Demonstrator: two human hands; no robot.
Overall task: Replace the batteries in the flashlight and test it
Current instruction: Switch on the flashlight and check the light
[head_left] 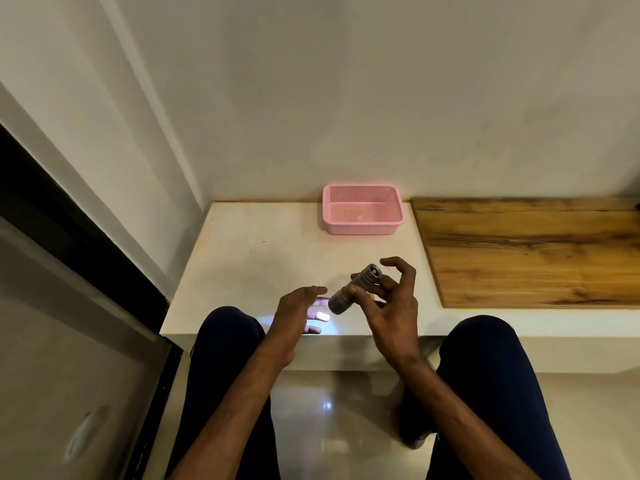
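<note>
Flashlight (353, 289), pinched in right hand (391, 306), shines on spread left hand (298, 310), so testing seems nearly done.

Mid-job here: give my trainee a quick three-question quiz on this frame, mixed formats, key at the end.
1. True or false: the flashlight is lying in the pink basket.
2. Which hand grips the flashlight? A) left hand B) right hand C) both
3. Fill in: the beam's bright spot falls on the fingers of the ____ hand.

Key: 1 false, it is held above the white counter; 2 B; 3 left.
</note>
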